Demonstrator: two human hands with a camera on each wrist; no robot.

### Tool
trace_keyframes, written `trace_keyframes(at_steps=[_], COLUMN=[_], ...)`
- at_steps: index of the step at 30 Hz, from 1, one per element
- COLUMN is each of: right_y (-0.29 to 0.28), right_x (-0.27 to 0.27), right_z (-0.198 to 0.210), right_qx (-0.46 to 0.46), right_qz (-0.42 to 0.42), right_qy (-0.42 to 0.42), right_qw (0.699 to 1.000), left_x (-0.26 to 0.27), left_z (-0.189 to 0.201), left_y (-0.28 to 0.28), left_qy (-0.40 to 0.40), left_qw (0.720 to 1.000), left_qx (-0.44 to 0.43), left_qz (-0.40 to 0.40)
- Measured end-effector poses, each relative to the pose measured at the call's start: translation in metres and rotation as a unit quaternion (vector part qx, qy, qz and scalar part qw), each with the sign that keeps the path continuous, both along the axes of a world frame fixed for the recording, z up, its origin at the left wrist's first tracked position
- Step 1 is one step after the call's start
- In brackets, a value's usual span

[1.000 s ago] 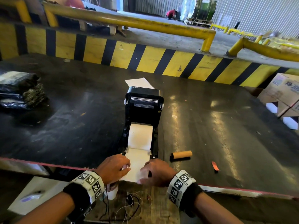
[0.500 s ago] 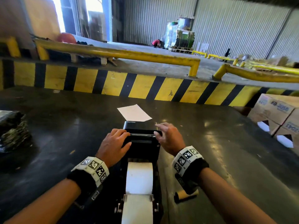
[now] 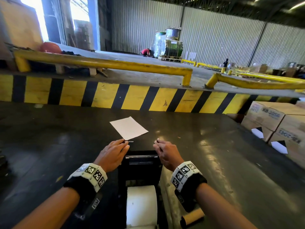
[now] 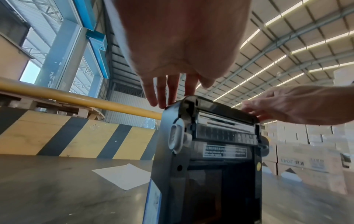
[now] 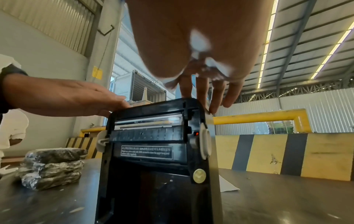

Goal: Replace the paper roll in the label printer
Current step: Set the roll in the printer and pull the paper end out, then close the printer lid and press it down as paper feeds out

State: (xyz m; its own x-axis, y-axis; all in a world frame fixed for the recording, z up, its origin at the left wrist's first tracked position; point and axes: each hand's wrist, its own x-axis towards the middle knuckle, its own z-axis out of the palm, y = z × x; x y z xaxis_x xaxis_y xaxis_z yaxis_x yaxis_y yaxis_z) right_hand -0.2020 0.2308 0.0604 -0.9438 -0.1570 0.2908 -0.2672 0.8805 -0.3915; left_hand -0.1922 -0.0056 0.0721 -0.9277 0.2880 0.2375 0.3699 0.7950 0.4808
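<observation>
While the lid stands raised, both hands rest on its top edge; findings by view follow.

Head view: label printer [image 3: 142,164] sits on the dark tabletop [image 3: 49,146], lid [image 3: 141,160] tilted up. Left hand [image 3: 113,154] lies on the lid's left top corner, fingers straight. Right hand [image 3: 165,153] lies on the right top corner, fingers extended. White paper roll [image 3: 141,205] seated in the open bay below the lid. Brown cardboard core [image 3: 192,218] lies on the tabletop just right of the printer. Loose white sheet [image 3: 128,128] lies just beyond the printer. Cardboard boxes [image 3: 277,123] stand at far right.

Left wrist view: left hand [image 4: 178,50] spread, fingertips [image 4: 162,104] touching the lid's [image 4: 216,121] upper left edge. Right hand [image 4: 295,104] flat on the opposite edge. Neither hand wraps anything.

Right wrist view: right hand [image 5: 197,45] with straight fingers [image 5: 215,106] touching the lid's [image 5: 153,121] upper right corner. Left hand [image 5: 76,97] flat across the left edge. Dark wrapped bundles [image 5: 51,165] stacked on the tabletop at left.
</observation>
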Motion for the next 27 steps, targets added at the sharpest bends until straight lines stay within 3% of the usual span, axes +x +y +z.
trace_keyframes(at_steps=[5, 11, 15, 21, 27], right_y=[0.007, 0.023, 0.032, 0.039, 0.037], right_x=[0.016, 0.061, 0.089, 0.136, 0.167], right_z=[0.001, -0.016, -0.035, -0.058, -0.082], right_qx=[-0.104, -0.23, -0.266, -0.225, -0.188], right_qz=[0.031, 0.069, 0.089, 0.132, 0.14], right_qy=[0.064, -0.032, -0.072, -0.064, -0.091], right_qw=[0.992, 0.97, 0.957, 0.963, 0.968], left_x=[0.007, 0.04, 0.074, 0.12, 0.162], left_z=[0.001, -0.011, -0.024, -0.055, -0.077], left_y=[-0.009, -0.02, -0.023, -0.031, -0.022], left_qy=[0.088, 0.038, -0.018, -0.056, -0.089], left_qw=[0.994, 0.993, 0.99, 0.984, 0.987], left_qx=[0.054, 0.101, 0.128, 0.152, 0.132], left_qz=[-0.019, -0.04, -0.053, -0.073, -0.031])
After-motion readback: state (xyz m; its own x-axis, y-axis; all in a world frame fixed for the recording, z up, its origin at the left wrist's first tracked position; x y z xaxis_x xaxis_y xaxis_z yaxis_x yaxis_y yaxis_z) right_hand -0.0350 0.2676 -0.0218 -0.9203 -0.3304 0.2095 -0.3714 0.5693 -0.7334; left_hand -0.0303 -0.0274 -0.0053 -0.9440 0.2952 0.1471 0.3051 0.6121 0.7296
